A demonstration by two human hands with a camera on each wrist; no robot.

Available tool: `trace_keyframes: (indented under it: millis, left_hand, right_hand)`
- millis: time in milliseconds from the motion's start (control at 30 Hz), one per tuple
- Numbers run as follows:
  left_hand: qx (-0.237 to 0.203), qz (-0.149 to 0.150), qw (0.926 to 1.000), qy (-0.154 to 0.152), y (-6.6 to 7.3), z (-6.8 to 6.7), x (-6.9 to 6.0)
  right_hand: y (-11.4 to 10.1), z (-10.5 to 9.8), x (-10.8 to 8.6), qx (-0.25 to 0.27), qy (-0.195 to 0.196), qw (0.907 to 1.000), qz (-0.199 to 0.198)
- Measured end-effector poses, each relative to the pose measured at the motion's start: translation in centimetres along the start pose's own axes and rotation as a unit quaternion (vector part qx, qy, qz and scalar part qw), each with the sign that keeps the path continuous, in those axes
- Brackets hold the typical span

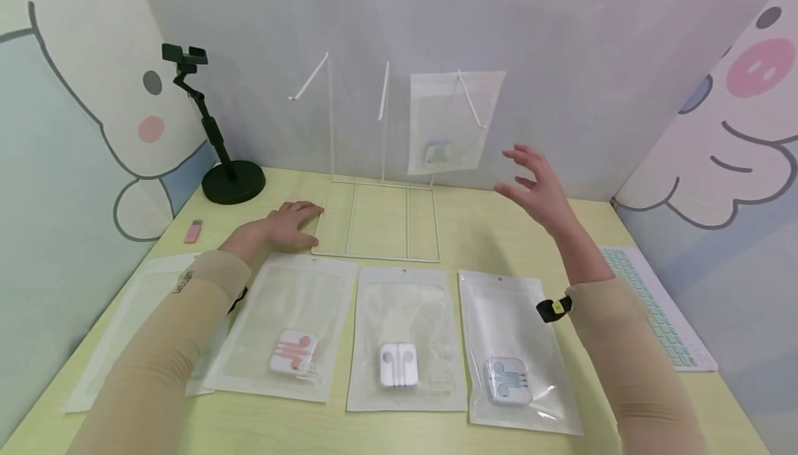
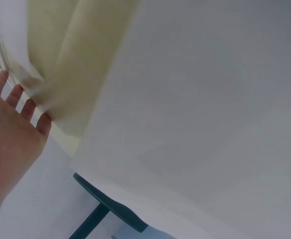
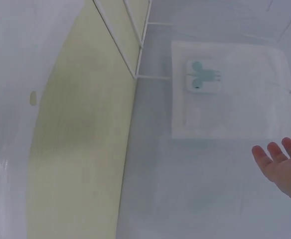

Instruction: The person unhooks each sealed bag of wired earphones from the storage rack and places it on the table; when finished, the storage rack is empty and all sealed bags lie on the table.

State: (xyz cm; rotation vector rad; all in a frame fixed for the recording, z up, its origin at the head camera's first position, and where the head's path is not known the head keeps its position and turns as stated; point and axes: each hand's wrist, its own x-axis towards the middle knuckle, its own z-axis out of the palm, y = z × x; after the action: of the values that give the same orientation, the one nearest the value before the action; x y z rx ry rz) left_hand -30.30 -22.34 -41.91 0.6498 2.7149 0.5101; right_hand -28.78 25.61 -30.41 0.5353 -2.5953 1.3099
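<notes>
A white wire rack (image 1: 377, 257) with three hooks stands at the back of the table. Its left side is touched by my left hand (image 1: 288, 225), whose thumb and fingers are spread along the base wire. On the rack's right hook hangs a clear zip bag (image 1: 458, 119) with green earphones (image 3: 203, 77) in a white case. My right hand (image 1: 539, 188) is raised just right of that bag, fingers apart, holding nothing. Along the front lie bags with pink earphones (image 1: 294, 352), white earphones (image 1: 399, 365) and blue earphones (image 1: 508, 380).
Another bag (image 1: 134, 316) lies at the far left, partly under my left forearm. A black phone stand (image 1: 233, 181) is at the back left, near a pink USB stick (image 1: 193, 231). A keyboard (image 1: 654, 309) lies along the right edge. Walls enclose the table's back and sides.
</notes>
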Motion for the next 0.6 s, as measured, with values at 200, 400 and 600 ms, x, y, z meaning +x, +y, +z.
trace_keyframes:
  millis: [200,400,600]
  left_hand:
    - [-0.003,0.002,1.0000,-0.002,-0.1,0.1,0.1]
    - [-0.003,-0.003,1.0000,-0.002,-0.4,0.2,0.2]
    - [-0.001,0.001,1.0000,-0.001,-0.7,0.3,0.5]
  right_hand:
    - [-0.7,0.4,2.0,0.067,-0.010,0.9976,0.012]
    - [-0.3,1.5,4.0,0.133,0.004,0.9906,0.033]
    - [-0.1,2.5,5.9,0.163,0.013,0.9852,0.051]
